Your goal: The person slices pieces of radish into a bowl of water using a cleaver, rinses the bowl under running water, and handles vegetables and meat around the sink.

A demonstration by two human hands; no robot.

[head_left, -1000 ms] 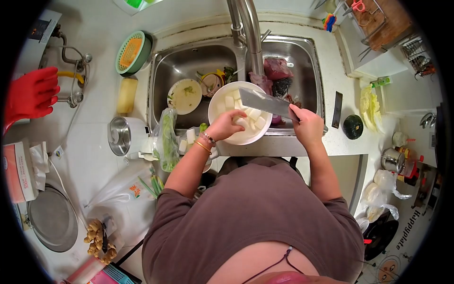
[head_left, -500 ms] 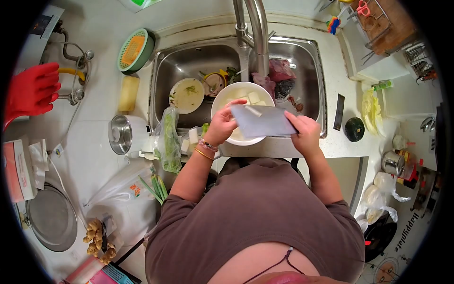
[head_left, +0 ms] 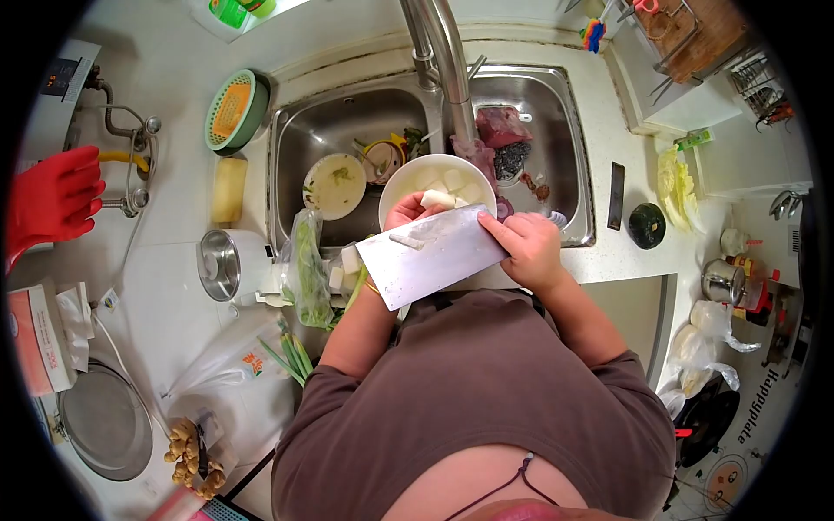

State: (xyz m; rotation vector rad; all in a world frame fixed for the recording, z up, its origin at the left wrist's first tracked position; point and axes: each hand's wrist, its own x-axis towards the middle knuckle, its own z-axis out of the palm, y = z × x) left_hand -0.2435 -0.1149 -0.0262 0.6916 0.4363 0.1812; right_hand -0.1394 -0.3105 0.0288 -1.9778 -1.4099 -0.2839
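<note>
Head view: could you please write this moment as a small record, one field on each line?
Right hand: holds a broad, rectangular steel cleaver, blade tilted, a finger against it
Left hand: partly hidden behind the blade; holds a peeled white chunk
Bowl: round white bowl, more white pieces inside
Left basin: round pale dish with green scraps
Right basin: raw pinkish-red meat
Counter at right: round dark-green vegetable
Unclear: whether the cleaver touches the bowl
</note>
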